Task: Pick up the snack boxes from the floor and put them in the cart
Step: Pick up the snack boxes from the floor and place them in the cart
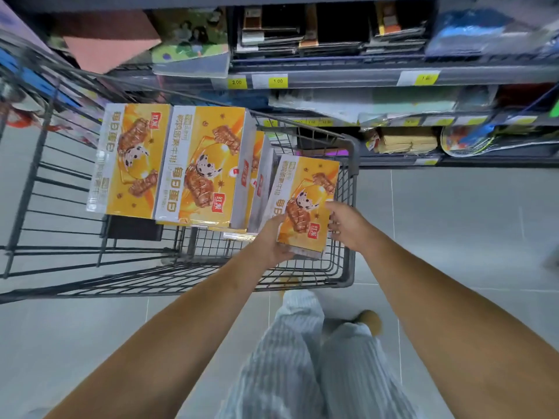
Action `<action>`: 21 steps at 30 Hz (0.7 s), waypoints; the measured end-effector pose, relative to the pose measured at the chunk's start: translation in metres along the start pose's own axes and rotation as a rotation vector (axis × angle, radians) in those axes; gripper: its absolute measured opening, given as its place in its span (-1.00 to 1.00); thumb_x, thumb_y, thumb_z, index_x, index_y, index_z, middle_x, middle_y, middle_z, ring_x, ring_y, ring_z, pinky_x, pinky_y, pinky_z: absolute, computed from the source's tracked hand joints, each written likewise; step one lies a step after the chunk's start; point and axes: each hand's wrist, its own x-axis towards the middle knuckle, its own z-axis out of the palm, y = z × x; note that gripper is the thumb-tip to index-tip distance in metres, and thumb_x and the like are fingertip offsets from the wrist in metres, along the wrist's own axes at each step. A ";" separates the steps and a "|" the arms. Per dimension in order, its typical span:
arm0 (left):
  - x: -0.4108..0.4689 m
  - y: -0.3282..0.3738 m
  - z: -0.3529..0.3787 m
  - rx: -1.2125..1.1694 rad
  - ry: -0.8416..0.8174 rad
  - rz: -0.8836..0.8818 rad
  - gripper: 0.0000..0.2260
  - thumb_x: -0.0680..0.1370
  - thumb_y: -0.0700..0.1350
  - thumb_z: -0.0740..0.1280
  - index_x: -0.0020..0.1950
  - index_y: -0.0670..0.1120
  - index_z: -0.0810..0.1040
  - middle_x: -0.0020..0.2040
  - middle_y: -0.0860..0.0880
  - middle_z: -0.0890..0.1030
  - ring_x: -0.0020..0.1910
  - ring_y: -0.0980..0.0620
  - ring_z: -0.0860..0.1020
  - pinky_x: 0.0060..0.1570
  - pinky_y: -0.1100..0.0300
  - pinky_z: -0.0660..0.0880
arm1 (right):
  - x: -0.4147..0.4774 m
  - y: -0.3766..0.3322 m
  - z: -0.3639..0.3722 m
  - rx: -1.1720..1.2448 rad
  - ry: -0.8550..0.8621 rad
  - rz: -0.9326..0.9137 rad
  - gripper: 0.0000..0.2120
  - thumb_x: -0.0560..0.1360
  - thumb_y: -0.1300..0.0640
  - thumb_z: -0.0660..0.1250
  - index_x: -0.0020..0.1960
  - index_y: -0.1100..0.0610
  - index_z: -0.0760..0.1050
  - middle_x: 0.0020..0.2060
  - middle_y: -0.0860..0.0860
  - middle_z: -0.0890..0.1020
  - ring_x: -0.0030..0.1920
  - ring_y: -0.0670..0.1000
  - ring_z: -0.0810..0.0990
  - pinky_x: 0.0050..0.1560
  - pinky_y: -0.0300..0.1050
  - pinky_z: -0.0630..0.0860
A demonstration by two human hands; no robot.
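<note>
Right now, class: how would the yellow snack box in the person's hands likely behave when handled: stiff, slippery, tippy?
Probably stiff: the snack box keeps flat faces and straight edges between the left hand and right hand. Possibly slippery: its surface looks glossy. Likely tippy if stood on edge: its faces are broad and its sides narrow.

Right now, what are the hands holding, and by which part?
A snack box: left hand grips its lower left edge, right hand its right edge.
</note>
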 end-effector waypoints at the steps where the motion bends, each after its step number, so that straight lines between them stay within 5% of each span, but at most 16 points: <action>1: -0.004 -0.001 0.004 0.025 0.015 0.001 -0.84 0.60 -0.01 0.22 -0.03 -0.10 0.44 -0.07 -0.14 0.49 -0.14 -0.05 0.49 -0.09 0.06 0.44 | -0.001 0.000 -0.001 0.006 -0.003 -0.002 -0.62 0.58 0.00 0.24 0.35 0.10 0.37 0.13 0.07 0.49 0.18 0.09 0.47 0.22 0.03 0.37; 5: -0.020 0.005 0.033 0.166 0.070 0.164 -0.83 0.58 -0.03 0.26 0.09 -0.09 0.46 -0.10 -0.07 0.48 -0.15 -0.01 0.47 0.03 0.05 0.43 | -0.029 -0.013 -0.014 0.061 -0.068 -0.066 -0.60 0.59 -0.01 0.23 0.36 0.16 0.39 0.17 0.11 0.51 0.14 0.09 0.48 0.13 0.00 0.40; 10: -0.048 0.015 0.078 0.354 0.051 0.386 -0.59 0.58 0.01 0.25 0.39 -0.09 0.36 0.22 -0.03 0.39 0.19 -0.06 0.41 0.16 0.00 0.38 | -0.068 -0.029 -0.051 0.128 -0.105 -0.174 -0.65 0.62 0.01 0.17 0.31 0.17 0.43 0.20 0.14 0.57 0.00 0.06 0.56 -0.05 -0.06 0.46; 14: -0.074 0.011 0.122 0.458 0.095 0.513 -0.71 0.58 -0.02 0.25 0.26 -0.10 0.45 0.11 -0.06 0.45 0.08 -0.05 0.44 0.09 0.07 0.38 | -0.101 -0.038 -0.097 0.124 -0.110 -0.259 -0.75 0.63 0.02 0.13 0.20 0.12 0.42 0.12 0.08 0.56 0.00 0.03 0.57 0.08 -0.04 0.39; 18: -0.107 -0.013 0.186 0.529 0.074 0.676 -0.71 0.58 -0.05 0.28 0.26 -0.12 0.46 0.20 -0.06 0.51 0.13 -0.02 0.52 0.11 0.10 0.46 | -0.138 -0.041 -0.165 0.128 -0.091 -0.347 -0.74 0.62 -0.03 0.13 0.19 0.11 0.41 0.16 0.08 0.58 0.16 0.08 0.54 0.00 -0.04 0.41; 21: -0.133 -0.039 0.237 0.594 0.048 0.769 -0.85 0.55 -0.05 0.29 0.08 -0.05 0.50 0.20 -0.10 0.54 0.19 -0.05 0.51 0.17 0.07 0.43 | -0.168 -0.039 -0.217 0.138 -0.064 -0.412 -0.80 0.61 -0.03 0.15 0.05 0.07 0.45 0.12 0.07 0.60 0.11 0.08 0.56 0.02 -0.03 0.42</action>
